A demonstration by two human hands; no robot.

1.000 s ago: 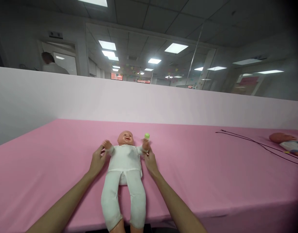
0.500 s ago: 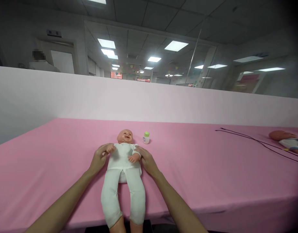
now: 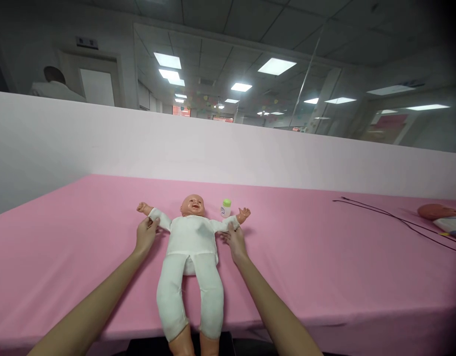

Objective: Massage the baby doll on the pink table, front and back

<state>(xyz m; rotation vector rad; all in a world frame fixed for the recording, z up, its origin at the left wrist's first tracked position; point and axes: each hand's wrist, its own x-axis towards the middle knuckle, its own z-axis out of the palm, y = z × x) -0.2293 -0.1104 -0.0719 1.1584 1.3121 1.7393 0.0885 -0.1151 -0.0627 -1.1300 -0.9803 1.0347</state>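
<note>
A baby doll [image 3: 193,237] in a white cloth suit lies on its back on the pink table cover [image 3: 317,267], head away from me and feet at the near edge. Both its arms are spread out sideways. My left hand [image 3: 146,235] is closed on the doll's arm at the left, just below its wrist. On the other side my right hand [image 3: 234,241] grips the sleeve of the other arm between thumb and fingers. Close behind that arm stands a small clear bottle [image 3: 225,208] with a green cap.
A second doll [image 3: 441,217] lies at the far right, partly out of view. Thin black cables [image 3: 386,212] run across the cover beside it. A white partition [image 3: 228,153] with glass above borders the back. Beyond it, at the left, a person [image 3: 57,86] is seen.
The doll's arms have moved from against its body to stretched outward on both sides. My hands have shifted apart and now hold the arms. The view has tilted slightly.
</note>
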